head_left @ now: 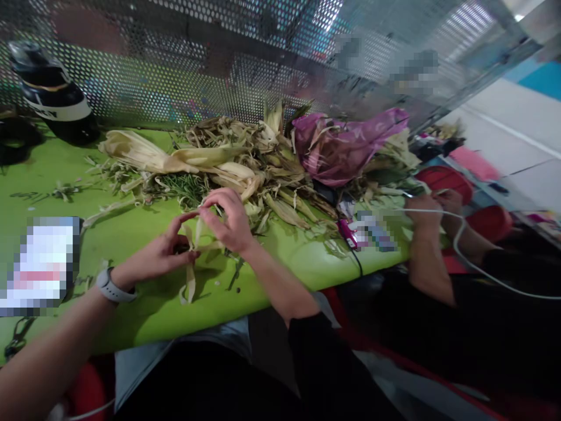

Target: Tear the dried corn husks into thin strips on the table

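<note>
Pale cream strips of corn husk (190, 278) hang between two bare hands at the lower centre of the frame, just above a bright green tabletop (166, 313). The left hand (173, 248) comes in from the lower left, thumb and bent fingers closed on the strips, a white-banded watch (114, 286) on its wrist. The right hand (228, 222) reaches up from the lower centre, wrist bent and fingers arched, thumb and fingertips pinched together on the strips' upper end, near the left index finger. Just beyond lies a tangled heap of dry tan husks and green stalks (219, 164), with a crumpled translucent purple plastic bag (335, 149) touching its right side. At upper left stands a black bottle (50, 96) whose white band carries dark capitals, too slanted to read surely. A screen at left (41, 263) is blurred into blocks, its writing illegible; a magenta packet (348, 234) right of centre shows no readable label. Another person's hands (425, 207) are at right, near a white cable (458, 237).
</note>
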Tool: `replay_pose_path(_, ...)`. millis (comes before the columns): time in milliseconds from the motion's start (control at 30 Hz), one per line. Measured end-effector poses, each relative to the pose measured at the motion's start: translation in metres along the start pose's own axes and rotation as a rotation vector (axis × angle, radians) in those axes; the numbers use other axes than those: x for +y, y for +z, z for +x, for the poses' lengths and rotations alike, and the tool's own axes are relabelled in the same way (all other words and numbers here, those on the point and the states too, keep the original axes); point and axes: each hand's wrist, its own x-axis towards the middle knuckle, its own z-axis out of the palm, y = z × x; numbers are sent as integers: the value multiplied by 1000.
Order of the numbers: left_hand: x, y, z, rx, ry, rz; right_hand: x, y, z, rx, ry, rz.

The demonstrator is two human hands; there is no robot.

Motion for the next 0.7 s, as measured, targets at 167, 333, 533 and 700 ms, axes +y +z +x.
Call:
replay_pose_path(167,-4,2,3,51,85,161,3,10,-2,-417,93,-73)
replay_pose_path(333,-6,-3,7,177,83,257,10,14,-3,-592,265,181)
replay_pose_path(533,-6,-8,9,441,101,194,16,16,-2,-522,488,506)
replay_pose_path(700,-5,-10,11,411,48,-66,15,25,-3,-342,490,689)
